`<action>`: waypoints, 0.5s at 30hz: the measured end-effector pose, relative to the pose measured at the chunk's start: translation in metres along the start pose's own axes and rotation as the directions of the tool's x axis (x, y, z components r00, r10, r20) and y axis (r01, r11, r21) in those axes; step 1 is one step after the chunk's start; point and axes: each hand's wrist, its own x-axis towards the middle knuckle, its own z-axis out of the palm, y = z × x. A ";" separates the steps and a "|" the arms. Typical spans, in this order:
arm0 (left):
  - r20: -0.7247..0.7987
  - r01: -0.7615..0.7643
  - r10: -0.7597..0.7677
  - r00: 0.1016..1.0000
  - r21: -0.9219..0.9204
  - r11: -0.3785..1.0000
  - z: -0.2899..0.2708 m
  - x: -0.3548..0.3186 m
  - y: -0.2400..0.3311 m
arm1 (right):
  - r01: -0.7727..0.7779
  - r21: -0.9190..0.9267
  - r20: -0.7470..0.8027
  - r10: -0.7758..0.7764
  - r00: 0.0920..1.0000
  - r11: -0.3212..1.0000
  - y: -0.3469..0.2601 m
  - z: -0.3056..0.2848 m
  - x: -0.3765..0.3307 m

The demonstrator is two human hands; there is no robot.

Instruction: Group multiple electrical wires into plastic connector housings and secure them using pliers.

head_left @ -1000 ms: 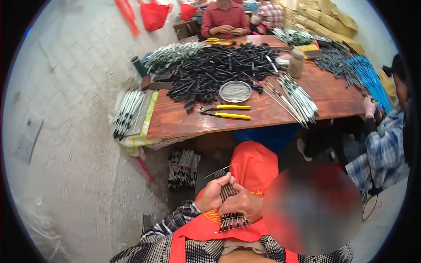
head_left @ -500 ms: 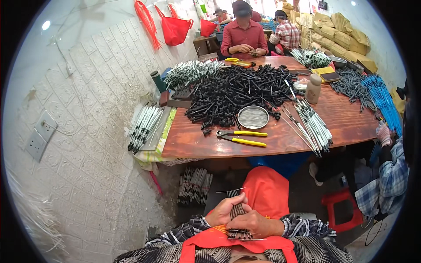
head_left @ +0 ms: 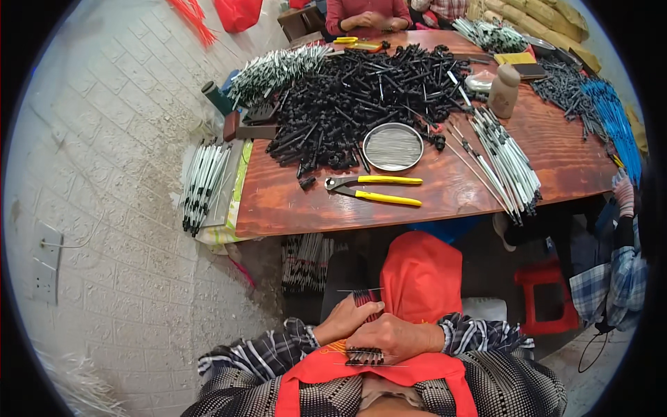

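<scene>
Both hands rest in my lap, over a red apron (head_left: 420,278). My left hand (head_left: 347,318) and my right hand (head_left: 392,337) together grip a bundle of thin dark rods (head_left: 364,326); its ends stick out above the fingers and below the right hand. A thin wire crosses the top of the bundle. On the wooden table (head_left: 278,208) ahead lie yellow-handled pliers (head_left: 372,191), a round metal dish (head_left: 393,146) and a big heap of black rod parts (head_left: 354,97).
White-and-black rods (head_left: 504,160) lie along the table's right side, blue ones (head_left: 611,118) at the far right. A tray of rods (head_left: 203,182) sits left of the table, more bundles (head_left: 306,260) under it. A red stool (head_left: 545,295) stands right; other people sit opposite and at right.
The view has tilted down and closer to the table. My hands stay in my lap on the bundle, with the right hand shifted lower across it.
</scene>
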 end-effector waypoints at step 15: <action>0.535 -0.357 -0.092 0.840 0.672 0.649 -0.007 0.059 -0.040 | -0.046 0.174 -0.052 0.056 0.997 0.984 0.028 -0.021 0.004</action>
